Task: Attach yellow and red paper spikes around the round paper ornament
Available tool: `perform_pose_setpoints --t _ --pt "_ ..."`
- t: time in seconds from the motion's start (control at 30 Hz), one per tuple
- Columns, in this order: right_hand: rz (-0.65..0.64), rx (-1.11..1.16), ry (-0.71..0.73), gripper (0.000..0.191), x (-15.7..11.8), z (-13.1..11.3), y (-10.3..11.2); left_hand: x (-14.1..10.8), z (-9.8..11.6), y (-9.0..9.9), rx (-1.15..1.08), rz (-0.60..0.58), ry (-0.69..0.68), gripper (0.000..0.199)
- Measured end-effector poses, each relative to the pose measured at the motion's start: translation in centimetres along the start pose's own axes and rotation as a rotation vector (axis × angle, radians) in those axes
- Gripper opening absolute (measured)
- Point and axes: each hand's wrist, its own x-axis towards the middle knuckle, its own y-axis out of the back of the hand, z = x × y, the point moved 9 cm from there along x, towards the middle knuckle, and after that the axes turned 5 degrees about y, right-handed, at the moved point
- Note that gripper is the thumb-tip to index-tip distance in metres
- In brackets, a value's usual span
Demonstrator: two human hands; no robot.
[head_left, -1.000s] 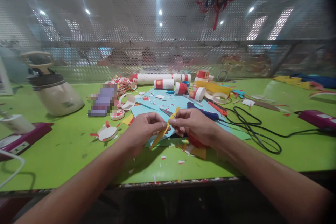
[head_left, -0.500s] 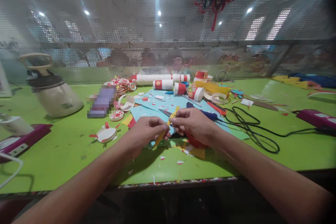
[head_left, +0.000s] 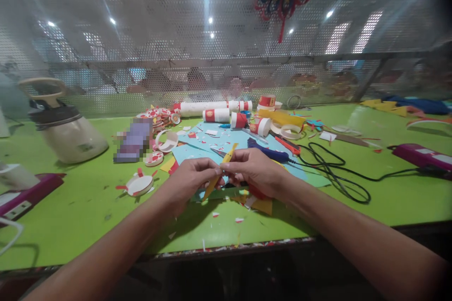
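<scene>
Between the fingertips of my left hand (head_left: 196,175) and my right hand (head_left: 252,168) is a narrow yellow strip (head_left: 211,188), slanting from lower left to upper right. Both hands pinch it near its middle, fingers close together. Light blue paper sheets (head_left: 190,150) with small scraps lie beneath and behind the hands. Pointed metal blades (head_left: 217,151) show just behind the strip. Something red is partly hidden under my right hand. A glue gun with a dark blue handle (head_left: 271,152) lies behind my right hand.
Paper cups (head_left: 216,115), cup rings (head_left: 167,140) and an orange-handled cutter (head_left: 287,146) lie behind. A cut cup base (head_left: 139,185) and a large bottle (head_left: 70,136) are left. A black cable (head_left: 328,167) coils right, near a purple power strip (head_left: 420,157). Scraps litter the front edge.
The whole view has shifted slightly. My right fingers have moved closer to my left fingertips on the yellow strip, which both hands still hold.
</scene>
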Motion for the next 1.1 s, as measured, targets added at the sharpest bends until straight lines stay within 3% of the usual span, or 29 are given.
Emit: perform_pose_setpoints --t 0.23,0.37,0.47,0.9,1.1 --pt "0.039 -0.058 -0.019 0.026 -0.06 -0.15 0.29 0.16 -0.25 -0.17 0.026 -0.034 -0.003 0.016" --pt "-0.025 0.017 -0.044 0.032 -0.12 -0.12 -0.07 0.18 -0.49 0.12 0.001 -0.028 0.010 0.014" --pt "0.005 0.044 -0.028 0.037 -0.01 -0.21 0.45 0.15 -0.47 0.20 -0.022 -0.019 0.022 0.013" --pt "0.084 -0.098 0.020 0.030 0.13 -0.49 0.72 0.01 -0.26 -0.06 -0.004 -0.012 0.026 0.015" --pt "0.031 -0.055 -0.009 0.033 -0.01 -0.21 0.36 0.34 -0.74 0.17 0.012 -0.027 0.012 0.017"
